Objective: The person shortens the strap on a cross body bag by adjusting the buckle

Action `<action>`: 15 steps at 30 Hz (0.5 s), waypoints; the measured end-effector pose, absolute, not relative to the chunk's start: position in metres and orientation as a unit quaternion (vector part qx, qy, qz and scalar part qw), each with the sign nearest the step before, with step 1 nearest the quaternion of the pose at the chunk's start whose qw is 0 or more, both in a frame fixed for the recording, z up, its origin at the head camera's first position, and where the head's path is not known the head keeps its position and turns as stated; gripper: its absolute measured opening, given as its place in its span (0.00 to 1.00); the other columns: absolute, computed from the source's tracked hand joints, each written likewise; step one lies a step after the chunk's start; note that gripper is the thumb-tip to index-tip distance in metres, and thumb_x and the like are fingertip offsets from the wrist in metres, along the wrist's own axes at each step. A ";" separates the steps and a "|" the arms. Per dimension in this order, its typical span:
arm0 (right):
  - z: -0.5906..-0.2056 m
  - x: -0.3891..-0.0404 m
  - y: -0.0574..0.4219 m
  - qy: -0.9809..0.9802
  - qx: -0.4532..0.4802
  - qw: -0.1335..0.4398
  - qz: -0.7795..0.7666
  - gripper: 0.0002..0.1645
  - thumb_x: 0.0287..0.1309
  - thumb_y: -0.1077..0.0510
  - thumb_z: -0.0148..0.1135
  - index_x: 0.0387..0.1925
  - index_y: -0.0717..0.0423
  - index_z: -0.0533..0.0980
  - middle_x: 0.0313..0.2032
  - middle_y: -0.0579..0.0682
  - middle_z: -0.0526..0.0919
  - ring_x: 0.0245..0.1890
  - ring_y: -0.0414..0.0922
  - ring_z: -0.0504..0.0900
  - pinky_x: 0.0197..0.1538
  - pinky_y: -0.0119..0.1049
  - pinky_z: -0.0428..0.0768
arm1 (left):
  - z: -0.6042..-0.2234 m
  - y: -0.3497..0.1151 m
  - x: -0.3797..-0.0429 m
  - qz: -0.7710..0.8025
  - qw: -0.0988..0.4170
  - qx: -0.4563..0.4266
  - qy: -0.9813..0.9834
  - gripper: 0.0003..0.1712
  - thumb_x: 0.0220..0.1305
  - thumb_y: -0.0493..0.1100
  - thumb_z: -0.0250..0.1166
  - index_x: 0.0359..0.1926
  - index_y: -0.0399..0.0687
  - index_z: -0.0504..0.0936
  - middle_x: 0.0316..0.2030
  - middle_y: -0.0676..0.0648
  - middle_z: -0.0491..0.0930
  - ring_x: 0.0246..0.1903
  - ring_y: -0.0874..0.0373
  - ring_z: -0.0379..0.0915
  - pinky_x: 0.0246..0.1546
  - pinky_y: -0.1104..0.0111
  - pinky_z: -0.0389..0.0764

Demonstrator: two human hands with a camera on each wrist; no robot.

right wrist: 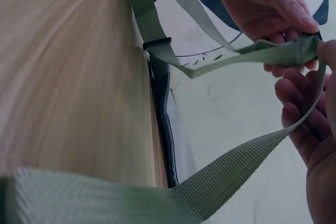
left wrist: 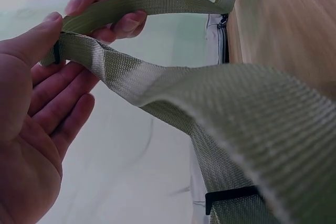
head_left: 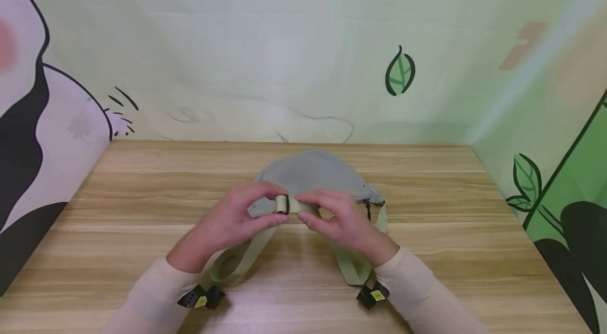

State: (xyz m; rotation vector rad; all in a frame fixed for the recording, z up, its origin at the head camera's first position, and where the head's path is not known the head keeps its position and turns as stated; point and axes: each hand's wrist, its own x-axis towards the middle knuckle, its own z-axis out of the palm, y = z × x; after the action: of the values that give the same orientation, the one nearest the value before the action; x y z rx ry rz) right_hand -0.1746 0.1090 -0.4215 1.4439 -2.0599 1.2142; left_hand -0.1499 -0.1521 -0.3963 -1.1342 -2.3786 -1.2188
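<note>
A grey waist bag (head_left: pixel 310 172) lies on the table behind both hands. Its pale green webbing strap (head_left: pixel 256 254) loops toward me on either side. My left hand (head_left: pixel 229 220) pinches the strap by a small black buckle (head_left: pixel 286 204), thumb below and index finger above in the head view. Close on the right, my right hand (head_left: pixel 346 220) pinches the webbing between thumb and index finger. A black slider (left wrist: pixel 231 195) sits lower on the strap in the left wrist view. Behind the strap, the bag's dark zipper (right wrist: pixel 167 124) shows in the right wrist view.
The wood-grain table (head_left: pixel 156 186) extends to both sides of the bag. A printed backdrop (head_left: pixel 308 60) with leaves and cartoon shapes rises at its back edge and along the sides. Each sleeve has a black wrist camera (head_left: pixel 201 298) at the cuff.
</note>
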 end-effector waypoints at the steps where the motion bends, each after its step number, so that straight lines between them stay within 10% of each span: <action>1: -0.422 -0.174 0.108 -0.725 0.510 0.173 0.429 0.18 0.78 0.54 0.65 0.54 0.66 0.84 0.45 0.58 0.93 0.42 0.47 0.91 0.49 0.37 0.90 | -0.396 -0.151 -0.150 -0.417 0.117 -0.391 -0.812 0.21 0.61 0.37 0.81 0.54 0.48 0.87 0.45 0.53 0.90 0.47 0.59 0.85 0.51 0.62 0.87; 15: -0.417 -0.174 0.115 -0.746 0.487 0.156 0.427 0.25 0.56 0.70 0.80 0.56 0.64 0.84 0.48 0.56 0.92 0.45 0.48 0.90 0.50 0.39 0.89 | -0.396 -0.152 -0.149 -0.411 0.125 -0.374 -0.822 0.18 0.61 0.37 0.81 0.51 0.47 0.88 0.44 0.53 0.92 0.47 0.58 0.88 0.53 0.55 0.89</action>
State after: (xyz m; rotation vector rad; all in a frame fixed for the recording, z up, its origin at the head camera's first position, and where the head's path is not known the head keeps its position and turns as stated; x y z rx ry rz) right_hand -0.1738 0.1151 -0.4172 1.3936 -2.1355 1.2227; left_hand -0.1488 -0.1524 -0.3963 -1.0909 -2.3938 -1.1983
